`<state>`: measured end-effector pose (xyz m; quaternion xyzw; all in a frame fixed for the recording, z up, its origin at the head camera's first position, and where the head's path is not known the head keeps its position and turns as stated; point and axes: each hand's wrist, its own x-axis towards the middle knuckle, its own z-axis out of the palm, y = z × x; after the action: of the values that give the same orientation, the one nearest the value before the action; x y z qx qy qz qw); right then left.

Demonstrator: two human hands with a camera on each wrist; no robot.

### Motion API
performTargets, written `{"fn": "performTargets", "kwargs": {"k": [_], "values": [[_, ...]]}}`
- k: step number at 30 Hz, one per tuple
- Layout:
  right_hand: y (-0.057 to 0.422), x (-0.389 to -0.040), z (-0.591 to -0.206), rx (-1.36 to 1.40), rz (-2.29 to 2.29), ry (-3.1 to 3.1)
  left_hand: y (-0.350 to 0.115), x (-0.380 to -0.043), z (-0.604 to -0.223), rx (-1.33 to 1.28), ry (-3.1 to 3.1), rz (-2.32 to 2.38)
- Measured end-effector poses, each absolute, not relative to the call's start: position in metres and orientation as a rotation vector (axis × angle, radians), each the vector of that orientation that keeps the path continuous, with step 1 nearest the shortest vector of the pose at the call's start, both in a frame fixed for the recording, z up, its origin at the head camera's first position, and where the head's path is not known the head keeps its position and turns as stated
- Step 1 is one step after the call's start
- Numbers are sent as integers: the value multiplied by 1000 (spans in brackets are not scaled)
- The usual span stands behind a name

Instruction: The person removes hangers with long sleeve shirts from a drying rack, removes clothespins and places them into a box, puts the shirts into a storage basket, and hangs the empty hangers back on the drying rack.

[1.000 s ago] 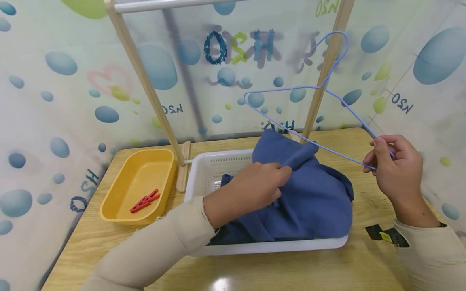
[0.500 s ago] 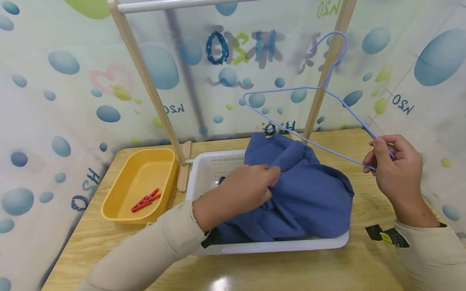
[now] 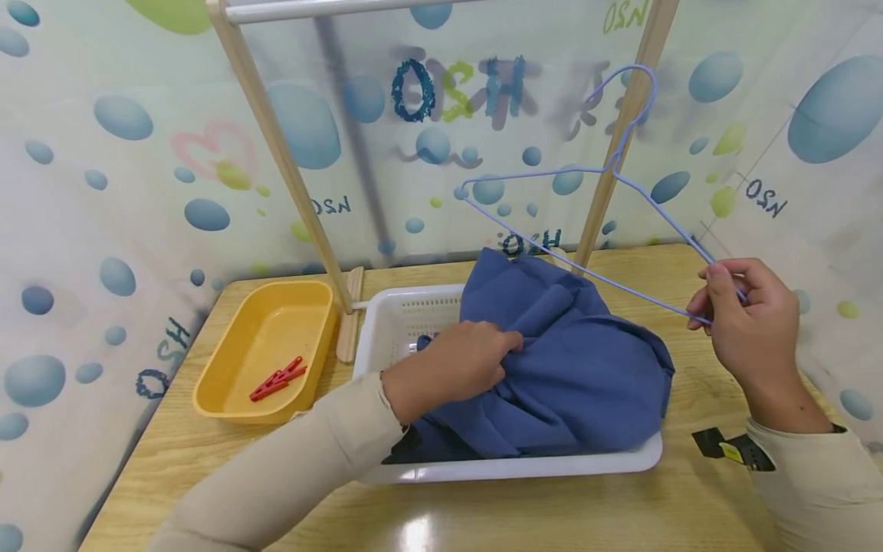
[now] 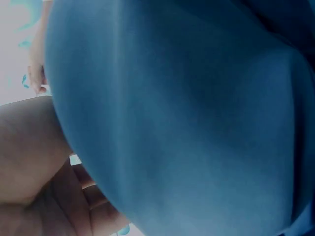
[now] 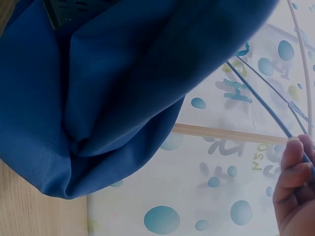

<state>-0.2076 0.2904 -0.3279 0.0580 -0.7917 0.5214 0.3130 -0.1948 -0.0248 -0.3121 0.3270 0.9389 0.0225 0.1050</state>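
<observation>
A dark blue garment lies bunched in the white basket and rises over its rim; its exact kind cannot be told. My left hand grips the cloth near the basket's middle. In the left wrist view the garment fills most of the picture, and the fingers are partly hidden behind it. My right hand pinches one lower corner of a thin lilac-blue wire hanger. The hanger is raised beside the garment, hook upward, with nothing on it. Part of the hanger also shows in the right wrist view.
A yellow tray with red clothespins stands left of the basket. Behind the basket rises a rack with wooden posts and a white top bar. All stand on a wooden table against a patterned backdrop.
My left hand has shifted left and slightly toward me, drawing the cloth's upper fold with it. The right hand and the hanger have stayed nearly still.
</observation>
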Motion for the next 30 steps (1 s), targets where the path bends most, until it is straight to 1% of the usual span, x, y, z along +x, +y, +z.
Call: {"fn": "performTargets", "kwargs": {"k": [5,16,30], "values": [[291,-209,-330,169,1375,-2083,-22,-200,-324,943,2719,47],[291,-210,-332,188,1388,-2069,-14,-213,-345,986,2664,-17],[295,-212,-336,219,1401,-2061,-4,-222,-368,909,2686,-134]]}}
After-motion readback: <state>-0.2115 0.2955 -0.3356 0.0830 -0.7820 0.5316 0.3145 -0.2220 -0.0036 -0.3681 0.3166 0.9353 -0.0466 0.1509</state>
